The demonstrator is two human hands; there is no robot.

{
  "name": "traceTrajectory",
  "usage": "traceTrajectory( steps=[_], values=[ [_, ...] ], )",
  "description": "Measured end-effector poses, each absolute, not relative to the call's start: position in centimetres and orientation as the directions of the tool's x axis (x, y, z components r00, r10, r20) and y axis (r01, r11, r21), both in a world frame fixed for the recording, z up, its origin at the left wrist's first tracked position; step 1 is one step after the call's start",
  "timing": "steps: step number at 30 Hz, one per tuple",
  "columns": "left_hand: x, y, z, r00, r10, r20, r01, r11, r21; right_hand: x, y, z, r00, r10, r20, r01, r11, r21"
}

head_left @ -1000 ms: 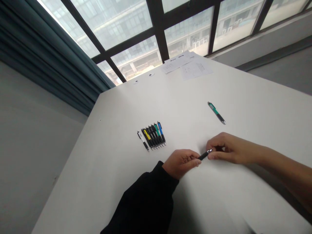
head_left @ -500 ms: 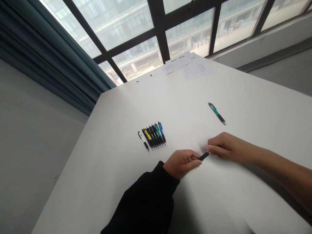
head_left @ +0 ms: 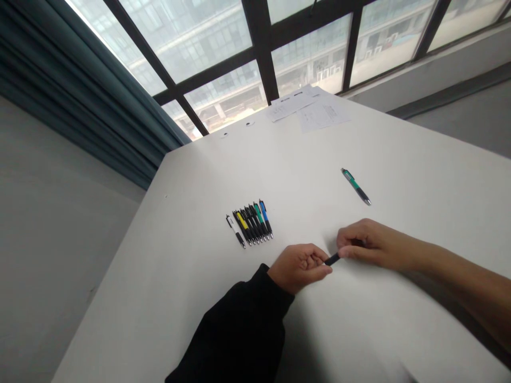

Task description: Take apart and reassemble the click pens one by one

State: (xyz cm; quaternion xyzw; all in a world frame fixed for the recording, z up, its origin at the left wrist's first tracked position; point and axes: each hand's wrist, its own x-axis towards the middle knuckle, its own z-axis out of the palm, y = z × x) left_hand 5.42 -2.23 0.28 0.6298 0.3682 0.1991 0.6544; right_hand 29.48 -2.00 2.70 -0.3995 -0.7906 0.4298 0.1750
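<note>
Between my two hands a black pen (head_left: 332, 259) is held just above the white table, tilted up to the right. My left hand (head_left: 301, 267), in a black sleeve, pinches its left end. At the other end the fingers of my right hand (head_left: 362, 242) are closed on it and cover its tip. Left of my hands lies a close row of several pens: a white pen (head_left: 236, 232) at the left, a yellow pen (head_left: 243, 226), black ones, a green pen (head_left: 260, 219) and a blue pen (head_left: 266, 217). Beyond my right hand, another green pen (head_left: 356, 186) lies alone.
The white table (head_left: 159, 276) reaches to the window (head_left: 223, 48). Printed sheets of paper (head_left: 307, 108) lie at its far edge, with small paper scraps (head_left: 249, 124) to their left. A dark blue curtain (head_left: 91, 90) hangs at the left.
My right hand has slid slightly left and down along the black pen, so less of the pen shows between my hands. My left hand is almost still.
</note>
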Motion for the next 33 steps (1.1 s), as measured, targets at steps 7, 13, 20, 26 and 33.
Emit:
traceTrajectory(
  steps=[7,13,20,26,33],
  values=[
    [5.5,-2.3,-0.1,0.655,0.732,-0.191,0.194,0.081,0.978,28.8,-2.0,2.8,-0.607,0.790,-0.084,0.529,0.322,-0.785],
    [5.4,-2.1,0.0,0.592,0.785,-0.181,0.120,0.136,0.983,29.1,-1.8,2.7,-0.514,0.850,-0.114,0.552,0.227,-0.803],
    [4.5,-0.1,-0.2,0.188,0.969,-0.159,-0.306,0.212,0.928,29.8,-1.5,2.5,-0.355,0.902,-0.247,0.395,-0.095,-0.914],
    [5.1,-0.4,1.0,0.231,0.959,-0.162,-0.547,0.266,0.793,25.6,-3.5,1.3,-0.713,0.659,-0.240,-0.058,-0.396,-0.916],
    [5.1,-0.7,1.1,0.355,0.921,-0.162,-0.511,0.337,0.791,24.4,-3.7,0.1,-0.711,0.676,-0.195,-0.264,-0.513,-0.817]
  ],
)
